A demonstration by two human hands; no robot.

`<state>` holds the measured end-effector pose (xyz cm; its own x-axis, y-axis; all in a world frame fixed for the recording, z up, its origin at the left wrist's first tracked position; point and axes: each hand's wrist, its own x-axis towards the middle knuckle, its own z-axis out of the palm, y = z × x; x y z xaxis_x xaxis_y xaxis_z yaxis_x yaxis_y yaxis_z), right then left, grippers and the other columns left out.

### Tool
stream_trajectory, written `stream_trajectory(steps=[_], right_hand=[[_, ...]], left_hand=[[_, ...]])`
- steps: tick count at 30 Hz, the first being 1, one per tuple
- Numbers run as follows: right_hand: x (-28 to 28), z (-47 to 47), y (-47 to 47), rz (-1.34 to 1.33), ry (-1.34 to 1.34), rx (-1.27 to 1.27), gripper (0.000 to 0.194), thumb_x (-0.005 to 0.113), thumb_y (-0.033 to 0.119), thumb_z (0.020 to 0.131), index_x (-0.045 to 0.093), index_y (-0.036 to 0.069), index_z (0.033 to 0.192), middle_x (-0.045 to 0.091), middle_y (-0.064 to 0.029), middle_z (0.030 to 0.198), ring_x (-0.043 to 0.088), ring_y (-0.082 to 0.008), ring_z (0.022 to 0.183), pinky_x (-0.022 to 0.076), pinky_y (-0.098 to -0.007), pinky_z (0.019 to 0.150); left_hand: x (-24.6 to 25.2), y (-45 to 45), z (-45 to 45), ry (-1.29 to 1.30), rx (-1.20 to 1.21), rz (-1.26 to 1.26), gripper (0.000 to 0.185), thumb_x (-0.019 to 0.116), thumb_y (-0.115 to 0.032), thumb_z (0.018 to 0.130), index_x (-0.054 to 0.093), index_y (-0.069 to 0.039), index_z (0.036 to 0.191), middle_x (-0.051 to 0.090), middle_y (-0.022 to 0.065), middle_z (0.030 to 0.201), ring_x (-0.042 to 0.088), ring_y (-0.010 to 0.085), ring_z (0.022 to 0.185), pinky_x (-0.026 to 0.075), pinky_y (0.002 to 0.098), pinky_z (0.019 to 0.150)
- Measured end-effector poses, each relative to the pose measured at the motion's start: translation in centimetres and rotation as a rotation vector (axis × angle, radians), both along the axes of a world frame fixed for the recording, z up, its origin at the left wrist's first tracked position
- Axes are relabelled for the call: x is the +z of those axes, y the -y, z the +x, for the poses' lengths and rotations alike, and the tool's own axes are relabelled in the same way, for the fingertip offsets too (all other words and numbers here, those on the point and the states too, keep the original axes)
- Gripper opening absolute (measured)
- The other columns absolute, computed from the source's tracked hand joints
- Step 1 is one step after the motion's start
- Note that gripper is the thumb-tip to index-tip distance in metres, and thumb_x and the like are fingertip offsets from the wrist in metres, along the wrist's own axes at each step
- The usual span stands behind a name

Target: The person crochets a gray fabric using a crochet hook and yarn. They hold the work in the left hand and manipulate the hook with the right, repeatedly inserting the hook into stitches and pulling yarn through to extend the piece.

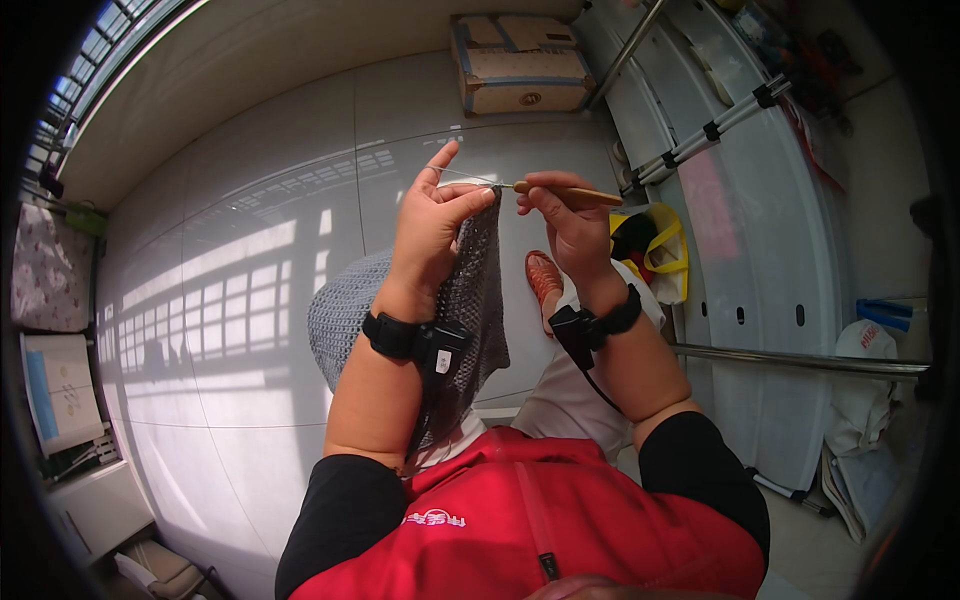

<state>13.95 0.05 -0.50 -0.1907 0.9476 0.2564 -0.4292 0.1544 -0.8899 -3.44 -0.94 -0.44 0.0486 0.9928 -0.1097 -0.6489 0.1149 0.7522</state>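
A grey crocheted piece (476, 292) hangs from my left hand (435, 217), its top edge pinched between thumb and fingers. The raised index finger carries a thin strand of yarn (463, 174) that runs to the work. In my right hand (570, 217) is a crochet hook with a wooden handle (581, 196); its metal tip meets the top corner of the fabric, close to my left thumb. Lighter grey-blue crocheted fabric (345, 315) shows behind my left forearm; whether it joins the darker piece is hard to tell. Both wrists wear black straps with small devices.
A patterned box (525, 71) stands on the tiled floor by the far wall. At the right are a yellow-trimmed bag (667, 255), pale panels (772, 262) and a metal rail (802, 361). Boxes (64, 390) line the left side. My sandalled foot (544, 281) rests below my right hand.
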Motion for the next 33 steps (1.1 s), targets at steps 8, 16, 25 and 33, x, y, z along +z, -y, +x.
stream_trajectory(steps=[8, 16, 25, 33], right_hand=[[0.2, -1.1, 0.2, 0.693, 0.597, -0.403, 0.016, 0.066, 0.0, 0.083, 0.068, 0.004, 0.099, 0.066, -0.0066, 0.087, 0.061, -0.0181, 0.078, 0.0496, -0.0282, 0.072], [-0.7, 0.1, -0.7, -0.229, -0.273, 0.075, 0.013, 0.06, 0.008, 0.09, 0.064, 0.002, 0.101, 0.067, -0.0119, 0.089, 0.064, -0.0189, 0.074, 0.049, -0.0309, 0.068], [-1.3, 0.6, -1.1, -0.385, -0.392, 0.119, 0.017, 0.057, 0.013, 0.093, 0.063, 0.004, 0.106, 0.067, -0.0084, 0.09, 0.064, -0.0173, 0.08, 0.0484, -0.0328, 0.071], [-1.6, -2.1, 0.2, -0.087, -0.124, -0.037, 0.017, 0.057, 0.007, 0.092, 0.062, 0.001, 0.107, 0.066, -0.0097, 0.094, 0.065, -0.0182, 0.087, 0.0516, -0.0302, 0.076]], left_hand=[[0.4, 0.2, 0.4, -0.197, 0.103, 0.098, 0.069, 0.067, 0.005, 0.078, 0.034, 0.003, 0.138, 0.067, 0.0089, 0.087, 0.064, 0.013, 0.082, 0.052, 0.0244, 0.076], [0.2, 0.1, 0.1, -0.331, 0.122, 0.193, 0.062, 0.066, 0.001, 0.081, 0.038, 0.003, 0.136, 0.065, 0.0061, 0.089, 0.061, 0.0085, 0.081, 0.049, 0.0211, 0.075], [0.5, 0.1, 0.4, -0.247, 0.056, 0.137, 0.068, 0.069, 0.002, 0.077, 0.037, 0.002, 0.137, 0.067, 0.008, 0.088, 0.063, 0.0116, 0.082, 0.052, 0.0242, 0.077], [0.0, 0.5, 1.8, -0.596, 0.279, 0.265, 0.068, 0.066, 0.004, 0.078, 0.037, 0.0, 0.139, 0.067, 0.007, 0.084, 0.064, 0.011, 0.079, 0.053, 0.0248, 0.075]])
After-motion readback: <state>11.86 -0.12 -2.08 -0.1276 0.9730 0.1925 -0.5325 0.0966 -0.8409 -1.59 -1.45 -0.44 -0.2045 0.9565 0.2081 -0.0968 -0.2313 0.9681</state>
